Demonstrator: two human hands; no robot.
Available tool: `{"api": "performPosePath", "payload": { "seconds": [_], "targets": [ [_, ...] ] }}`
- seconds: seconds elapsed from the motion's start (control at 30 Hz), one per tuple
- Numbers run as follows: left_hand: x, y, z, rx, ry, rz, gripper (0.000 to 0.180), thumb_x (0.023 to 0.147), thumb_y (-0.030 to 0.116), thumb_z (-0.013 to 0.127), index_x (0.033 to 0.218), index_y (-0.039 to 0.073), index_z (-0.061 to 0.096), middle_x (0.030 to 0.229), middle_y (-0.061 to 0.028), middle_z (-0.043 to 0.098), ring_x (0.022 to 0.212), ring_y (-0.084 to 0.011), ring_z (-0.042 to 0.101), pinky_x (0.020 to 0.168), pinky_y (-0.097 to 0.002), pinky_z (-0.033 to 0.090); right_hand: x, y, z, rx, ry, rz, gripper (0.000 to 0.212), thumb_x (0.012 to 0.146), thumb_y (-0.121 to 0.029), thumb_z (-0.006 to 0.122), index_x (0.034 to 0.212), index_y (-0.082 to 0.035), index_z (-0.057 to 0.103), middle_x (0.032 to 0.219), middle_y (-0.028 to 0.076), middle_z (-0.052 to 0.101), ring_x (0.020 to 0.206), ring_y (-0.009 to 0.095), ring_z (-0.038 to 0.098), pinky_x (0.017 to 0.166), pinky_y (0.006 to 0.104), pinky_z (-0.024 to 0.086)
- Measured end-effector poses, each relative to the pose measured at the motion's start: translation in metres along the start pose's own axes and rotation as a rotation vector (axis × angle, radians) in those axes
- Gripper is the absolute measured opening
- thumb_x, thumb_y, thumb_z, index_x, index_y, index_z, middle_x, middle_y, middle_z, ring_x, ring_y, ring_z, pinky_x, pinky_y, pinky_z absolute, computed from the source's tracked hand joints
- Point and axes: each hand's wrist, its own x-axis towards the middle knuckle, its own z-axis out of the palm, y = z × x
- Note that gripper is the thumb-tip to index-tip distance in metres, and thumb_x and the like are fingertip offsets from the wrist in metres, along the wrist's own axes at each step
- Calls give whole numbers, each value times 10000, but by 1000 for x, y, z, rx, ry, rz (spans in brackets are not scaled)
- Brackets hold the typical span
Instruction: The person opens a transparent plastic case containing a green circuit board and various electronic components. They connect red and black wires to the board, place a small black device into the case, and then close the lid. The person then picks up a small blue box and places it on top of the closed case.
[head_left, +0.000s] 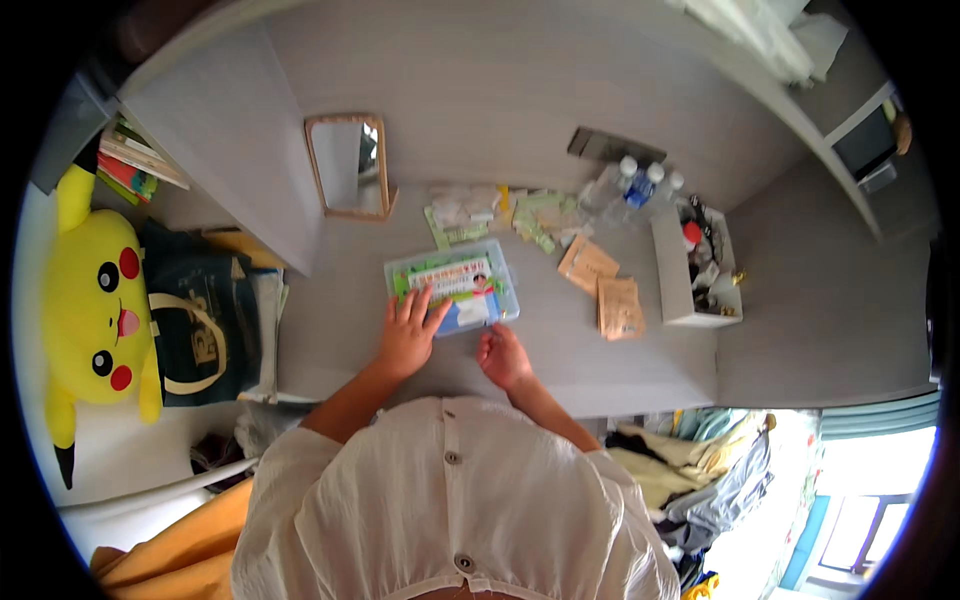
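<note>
Clear plastic box (455, 285) at desk centre, flat and rectangular, holding packets with green, white, red and blue printed faces. Behind it, against the wall, a scatter of small white and pale green sachets (500, 215). To the right, 2 flat brown paper packets (605, 290), 1 angled above the other. Further right, 3 clear bottles (640, 185) with blue and white labels and caps, just beside an open white box (672, 285). Dark screen (865, 145) at upper right.

One clear plastic box (452, 284), two brown packets (604, 289), three bottles (634, 186), one mirror (348, 166), one yellow plush toy (95, 300)
</note>
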Motion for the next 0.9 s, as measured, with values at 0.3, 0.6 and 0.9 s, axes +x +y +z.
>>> {"api": "performPosePath", "payload": {
  "seconds": [0.3, 0.6, 0.9],
  "targets": [
    [12, -1, -17, -29, 13, 4, 744, 689, 172, 687, 1398, 207, 464, 1458, -164, 387, 1254, -365, 445, 1012, -589, 334, 6, -8, 10, 31, -24, -57, 118, 932, -217, 607, 901, -122, 545, 765, 18, 559, 692, 140, 511, 643, 288, 464],
    [14, -4, -23, -64, -55, -3, 818, 658, 198, 725, 1419, 200, 426, 1434, -185, 407, 1266, -383, 441, 1020, -574, 336, 1, -13, 14, -17, -31, -258, 112, 914, -156, 654, 909, -114, 550, 847, 30, 605, 729, 152, 567, 691, 293, 497],
    [18, -3, -21, -99, -118, -13, 819, 634, 178, 736, 1400, 199, 446, 1432, -194, 412, 1264, -414, 437, 1038, -609, 319, -1, -9, 13, -770, -14, -793, 285, 863, 3, 668, 1082, -40, 490, 898, 63, 592, 812, 154, 609, 738, 300, 522]
  ]
}}
